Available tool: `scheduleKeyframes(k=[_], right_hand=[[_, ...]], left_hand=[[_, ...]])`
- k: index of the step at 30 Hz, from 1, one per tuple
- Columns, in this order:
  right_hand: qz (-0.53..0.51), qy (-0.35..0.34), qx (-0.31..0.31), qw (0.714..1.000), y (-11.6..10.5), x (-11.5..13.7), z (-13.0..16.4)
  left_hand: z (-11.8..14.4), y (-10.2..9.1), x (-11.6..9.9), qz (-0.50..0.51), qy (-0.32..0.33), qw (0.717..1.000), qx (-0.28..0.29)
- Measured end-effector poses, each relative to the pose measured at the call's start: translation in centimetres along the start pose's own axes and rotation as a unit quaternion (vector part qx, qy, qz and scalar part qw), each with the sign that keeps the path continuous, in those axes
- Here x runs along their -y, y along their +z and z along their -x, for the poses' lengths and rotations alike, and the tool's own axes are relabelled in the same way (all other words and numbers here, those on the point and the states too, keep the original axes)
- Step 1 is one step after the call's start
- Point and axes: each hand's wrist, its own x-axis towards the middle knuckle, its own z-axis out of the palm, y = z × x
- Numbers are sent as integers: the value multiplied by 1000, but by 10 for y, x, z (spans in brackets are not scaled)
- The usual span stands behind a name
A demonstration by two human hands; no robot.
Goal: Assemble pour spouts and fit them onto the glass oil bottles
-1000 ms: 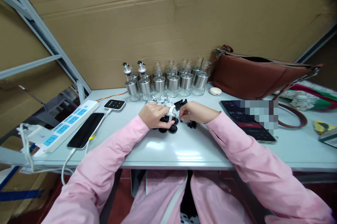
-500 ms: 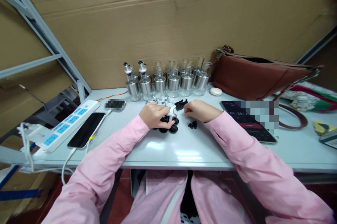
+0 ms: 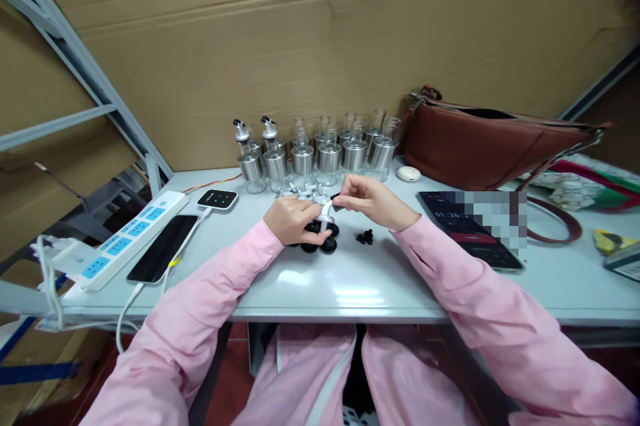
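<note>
Just beside the right hand (image 3: 369,201), pinched with contents unclear, a white spout (image 3: 327,217) is gripped by the curled left hand (image 3: 294,221).

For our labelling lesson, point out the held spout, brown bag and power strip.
Held spout (image 3: 326,218), head view: its collar.
Brown bag (image 3: 477,145), head view: its front.
Power strip (image 3: 131,237), head view: its top face.

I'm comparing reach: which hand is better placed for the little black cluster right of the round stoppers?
Likely the right hand, nearer the black cluster though pinched at the white spout the left hand holds.
</note>
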Motion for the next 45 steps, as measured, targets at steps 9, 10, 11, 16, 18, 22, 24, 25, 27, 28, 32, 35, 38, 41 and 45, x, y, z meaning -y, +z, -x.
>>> scheduleKeyframes(k=[9,10,11,16,18,22,24,25,27,28,32,35,38,41,45], right_hand=[[-84,15,11,996,8,4,0],[-89,16,11,996,9,3,0],[-93,18,13,995,9,3,0],[-104,28,15,994,9,6,0],[-110,31,11,993,9,7,0],[-118,33,10,992,10,7,0],[-119,32,9,992,10,6,1],[-119,31,9,992,10,6,1],[-118,30,10,993,10,7,2],[-117,29,11,993,10,7,2],[-117,31,9,993,10,9,2],[-118,29,5,993,11,9,2],[-123,27,7,992,12,6,2],[-127,31,14,991,13,3,1],[-190,42,11,981,16,3,1]], left_hand=[[-1,3,-4,11,11,1000,-4],[-1,3,-4,12,12,1000,-5],[-1,3,-4,13,13,1000,-6],[-1,2,-4,14,10,1000,-14],[-1,2,-4,13,8,1000,-14],[-1,2,-4,12,9,1000,-10],[-1,2,-4,12,9,1000,-7],[-1,2,-4,12,9,1000,-6],[-1,2,-4,13,10,1000,-4],[-1,2,-4,13,10,1000,-3],[0,2,-4,14,12,1000,-3],[1,3,-4,14,12,1000,5],[2,4,-4,15,15,1000,11],[2,4,-4,18,18,1000,6],[0,2,-4,27,8,1000,-14]])
